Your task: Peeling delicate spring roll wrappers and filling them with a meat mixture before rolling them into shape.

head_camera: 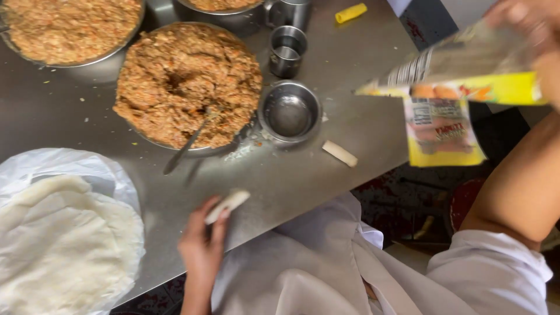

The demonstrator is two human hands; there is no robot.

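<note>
Holding: left hand (202, 245) pinches a rolled wrapper (227, 205) at the steel table (350, 125) front edge.
Right hand (539, 35): grips a blurred yellow packet (461, 87), lifted off the table's right edge.
Filling bowl (186, 84): within reach.

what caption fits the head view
Left hand holds a rolled wrapper by the filling bowl; right hand lifts a yellow packet.

Pale rolled wrapper (227, 205); yellow packet (449, 102), raised.

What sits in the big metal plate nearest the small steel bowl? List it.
The plate holds heaped brown filling with a spoon stuck in; the filling hides the spoon's bowl and the plate's bottom.
</note>
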